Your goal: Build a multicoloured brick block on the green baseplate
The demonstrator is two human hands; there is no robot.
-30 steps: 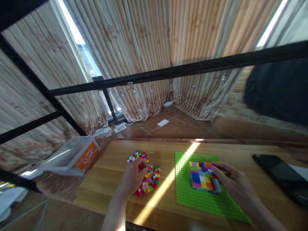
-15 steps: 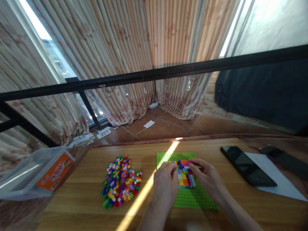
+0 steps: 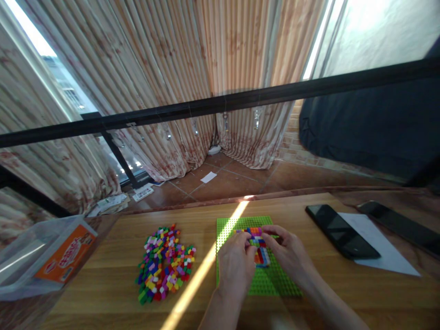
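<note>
A patch of many-coloured toy building bricks (image 3: 262,257) sits on a green studded baseplate (image 3: 256,288). My left hand (image 3: 235,263) covers the left side of the patch, its thumb and fingers curled together at the bricks. Whatever is between those fingertips is hidden. From the right, my right hand (image 3: 290,250) reaches in with thumb and index finger closed at the patch's upper right edge, touching the bricks there. Left of the baseplate lies a loose pile of small mixed-colour bricks (image 3: 165,263).
A clear plastic box (image 3: 41,256) with an orange label stands at the left. On the right lie a black phone (image 3: 342,231), white paper (image 3: 395,259) and another dark device (image 3: 400,224). Beyond the wooden table (image 3: 113,261) runs a black rail (image 3: 192,109).
My view has turned slightly right, so everything sits a little further left. My left hand has shifted inward over the bricks, hiding more of them. My right hand stays at the edge.
</note>
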